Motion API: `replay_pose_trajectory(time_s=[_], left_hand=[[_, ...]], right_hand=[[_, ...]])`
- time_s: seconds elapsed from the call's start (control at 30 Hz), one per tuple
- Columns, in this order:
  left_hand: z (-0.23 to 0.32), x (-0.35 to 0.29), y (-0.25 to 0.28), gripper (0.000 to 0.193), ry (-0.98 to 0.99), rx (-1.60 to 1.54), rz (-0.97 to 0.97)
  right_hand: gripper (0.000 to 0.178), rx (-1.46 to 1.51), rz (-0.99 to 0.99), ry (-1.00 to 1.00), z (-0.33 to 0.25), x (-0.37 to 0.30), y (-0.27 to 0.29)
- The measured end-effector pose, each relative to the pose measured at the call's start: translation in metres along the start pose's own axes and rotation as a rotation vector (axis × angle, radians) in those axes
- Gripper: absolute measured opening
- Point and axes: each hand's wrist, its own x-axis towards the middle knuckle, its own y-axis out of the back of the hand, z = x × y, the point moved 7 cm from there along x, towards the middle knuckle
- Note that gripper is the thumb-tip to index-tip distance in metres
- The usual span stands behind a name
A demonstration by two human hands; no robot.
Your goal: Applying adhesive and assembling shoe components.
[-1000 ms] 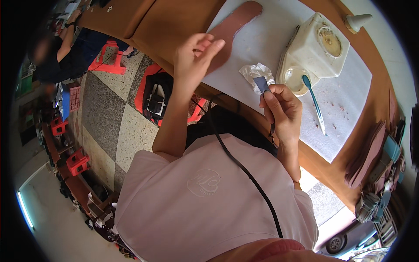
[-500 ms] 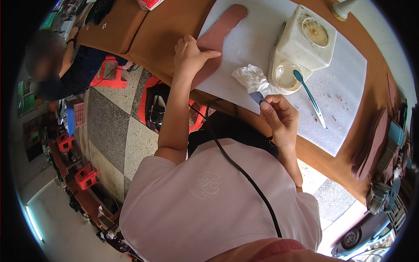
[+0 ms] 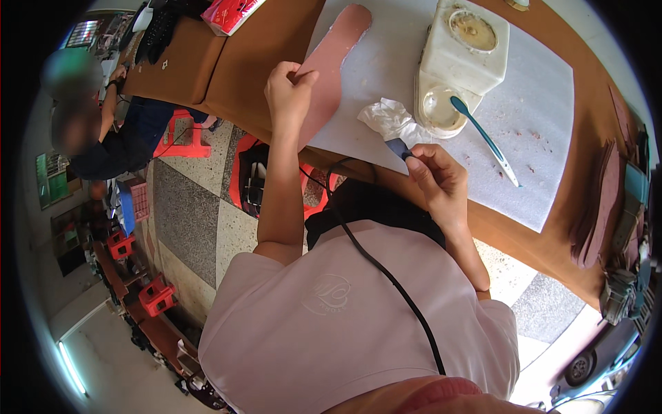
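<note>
A reddish-brown insole (image 3: 329, 72) lies lengthwise on the white sheet (image 3: 386, 52), its near end over the sheet's left edge. My left hand (image 3: 288, 98) is closed on its left edge, the thumb on top and the other fingers partly hidden. Between the thumb and fingers of my right hand (image 3: 439, 181) is a small dark blue flat piece (image 3: 398, 147), its kind unclear. Touching or nearly touching that piece is a crumpled white tissue (image 3: 386, 116). Beyond it stands a stained white pot (image 3: 441, 65) with two round wells. A teal and white toothbrush (image 3: 486, 138) leans on the smaller well.
Brown scraps (image 3: 532, 134) dot the sheet's right side. Stacked brown insoles (image 3: 596, 207) stand at the table's right end. A red packet (image 3: 231, 14) lies at the back left. A co-worker (image 3: 103, 152) sits at left, near red stools (image 3: 183, 141). A black cable (image 3: 386, 272) crosses my shirt.
My left hand has gone from a spread thumb to a grip on the insole's edge. The right hand keeps its pinch on the blue piece. The whole view has shifted slightly.
</note>
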Motion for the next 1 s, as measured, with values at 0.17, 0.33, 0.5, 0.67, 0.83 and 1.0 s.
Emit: replay_pose_trajectory(time_s=[0.17, 0.33, 0.5, 0.67, 0.83, 1.0], left_hand=[[0.010, 0.004, 0.023, 0.013, 0.003, -0.466, -0.096], [0.036, -0.014, 0.077, 0.015, 0.038, -0.603, -0.226], [0.066, -0.040, 0.061, 0.013, 0.044, -0.380, -0.797], [0.093, -0.074, 0.020, 0.014, 0.023, -0.282, -1.152], [0.117, -0.091, -0.022, 0.018, -0.077, -0.261, -1.320], [0.129, -0.096, -0.034, 0.023, -0.213, -0.203, -1.358]], right_hand=[[0.006, -0.028, 0.011, 0.063, -0.002, 0.000, 0.003], [0.006, 0.019, 0.034, 0.021, -0.002, -0.006, 0.007], [0.005, -0.181, 0.101, 0.225, -0.007, -0.004, 0.022], [0.004, -0.256, 0.098, 0.206, -0.010, 0.001, 0.034], [0.005, -0.310, 0.006, 0.249, -0.024, 0.005, 0.050], [0.010, -0.414, -0.182, 0.422, -0.052, 0.004, 0.045]])
